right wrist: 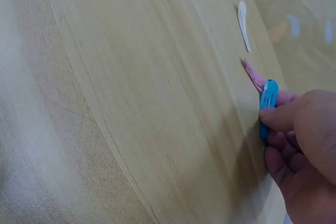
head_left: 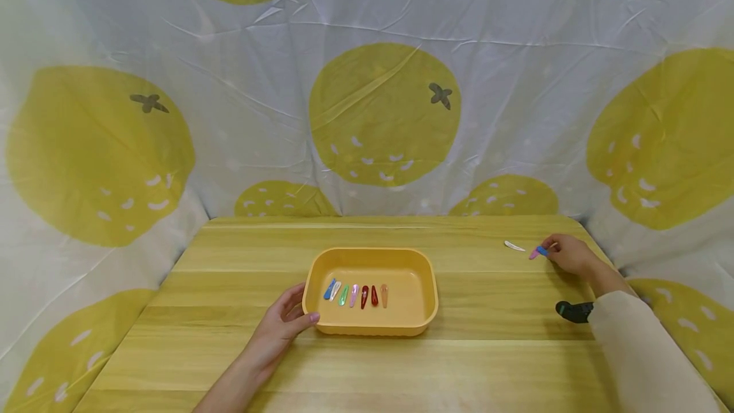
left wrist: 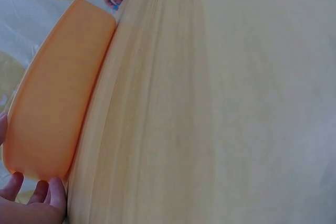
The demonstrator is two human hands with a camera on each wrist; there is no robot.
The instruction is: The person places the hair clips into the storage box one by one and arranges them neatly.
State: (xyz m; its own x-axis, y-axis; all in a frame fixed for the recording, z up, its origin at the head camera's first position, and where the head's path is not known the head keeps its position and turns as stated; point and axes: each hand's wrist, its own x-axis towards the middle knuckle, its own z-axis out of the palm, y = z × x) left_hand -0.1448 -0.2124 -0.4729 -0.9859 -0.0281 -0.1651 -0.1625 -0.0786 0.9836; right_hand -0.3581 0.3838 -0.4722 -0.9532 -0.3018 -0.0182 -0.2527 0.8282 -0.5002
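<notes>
My left hand point(head_left: 281, 324) grips the left end of a yellow-orange plastic tray point(head_left: 427, 266), its thumb at the front left corner. Inside, several snap hair clips point(head_left: 354, 295) lie in a row: blue, white, green, lilac, dark red and orange. At the far right of the table my right hand point(head_left: 570, 255) pinches a blue hair clip point(right wrist: 269, 100) between thumb and fingers. Just beyond it a pink hair clip point(right wrist: 254, 76) lies on the table, partly overlapped by the blue one. A white hair clip point(head_left: 514, 246) rests a little further left.
The wooden table point(head_left: 229, 349) extends around the tray. A dark rounded object point(head_left: 573, 311) sits by the right sleeve point(head_left: 642, 349); its kind cannot be made out. A cloth point(head_left: 487, 113) with yellow fruit prints hangs behind and at both sides.
</notes>
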